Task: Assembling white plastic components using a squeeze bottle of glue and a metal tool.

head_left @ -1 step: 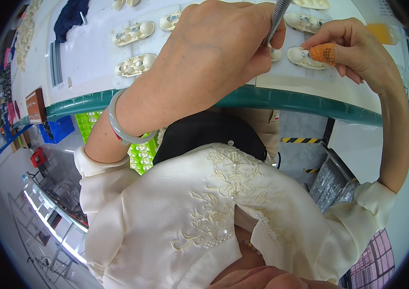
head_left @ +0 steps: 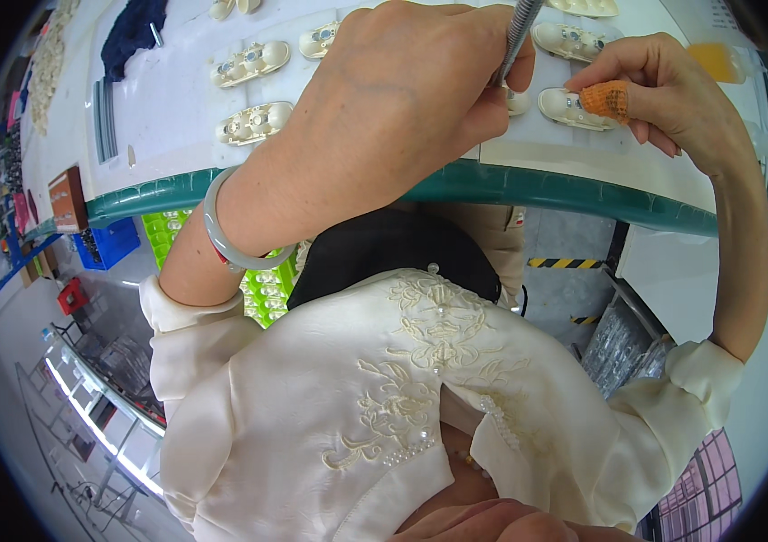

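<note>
My left hand [head_left: 411, 95] reaches across the table, a pale bangle on its wrist. Its fingers close round a ribbed metal rod [head_left: 519, 38] that runs up past the top edge of the head view; the rod's lower end is hidden by the fingers. At the right, my right hand [head_left: 673, 99] pinches the end of a cream oval plastic housing [head_left: 565, 107] lying on the table. An orange finger cover [head_left: 606, 100] is on one of its fingers. Another housing [head_left: 566, 42] lies just beyond, and part of one shows beside my left fingertips.
Similar cream housings [head_left: 256, 123] lie in rows left of my left forearm. Metal strips [head_left: 105, 122] and a dark blue cloth [head_left: 131, 41] are at the far left. A green edge [head_left: 565, 191] borders the table. A yellow object [head_left: 716, 63] stands beyond my right hand. Below are green trays [head_left: 266, 294] and a blue bin [head_left: 111, 244].
</note>
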The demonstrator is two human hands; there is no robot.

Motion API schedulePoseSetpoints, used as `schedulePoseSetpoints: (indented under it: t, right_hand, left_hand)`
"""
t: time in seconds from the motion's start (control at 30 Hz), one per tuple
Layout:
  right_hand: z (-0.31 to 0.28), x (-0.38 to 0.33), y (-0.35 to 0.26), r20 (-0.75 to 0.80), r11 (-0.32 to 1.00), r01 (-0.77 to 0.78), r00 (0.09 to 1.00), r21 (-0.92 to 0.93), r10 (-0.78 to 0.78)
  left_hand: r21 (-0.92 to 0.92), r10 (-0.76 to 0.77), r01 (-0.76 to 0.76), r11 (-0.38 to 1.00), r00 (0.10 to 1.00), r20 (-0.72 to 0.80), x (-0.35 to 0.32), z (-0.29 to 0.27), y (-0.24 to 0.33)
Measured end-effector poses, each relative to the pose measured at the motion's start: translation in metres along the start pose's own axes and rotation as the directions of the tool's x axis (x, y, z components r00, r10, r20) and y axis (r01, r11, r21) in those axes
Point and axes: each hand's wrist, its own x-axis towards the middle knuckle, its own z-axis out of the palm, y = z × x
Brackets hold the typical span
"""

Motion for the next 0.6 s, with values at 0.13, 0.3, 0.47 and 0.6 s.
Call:
schedulePoseSetpoints:
  t: [0.13,0.3,0.47,0.6]
  right_hand:
    - [0.001,-0.001,-0.005,0.015,1.0,0.004,1.0,-0.016,-0.004]
    - [0.003,-0.003,-0.014,-0.003,0.999,-0.031,1.0,-0.017,0.031]
    - [0.001,0.0,-0.01,0.017,0.999,-0.025,1.0,0.026,0.024]
    - [0.0,-0.002,-0.009,0.025,0.999,-0.024,0.999,0.024,0.024]
  left_hand:
    - [-0.022,-0.036,0.035,0.999,0.998,-0.046,-0.002,0.004,0.001]
    - [-0.029,-0.011,0.01,1.0,1.0,-0.023,-0.001,0.002,-0.002]
    - [-0.033,-0.018,0.018,0.999,1.0,-0.001,0.0,0.001,-0.001]
    - [-0.037,-0.042,0.042,0.998,0.999,0.013,0.0,0.0,-0.001]
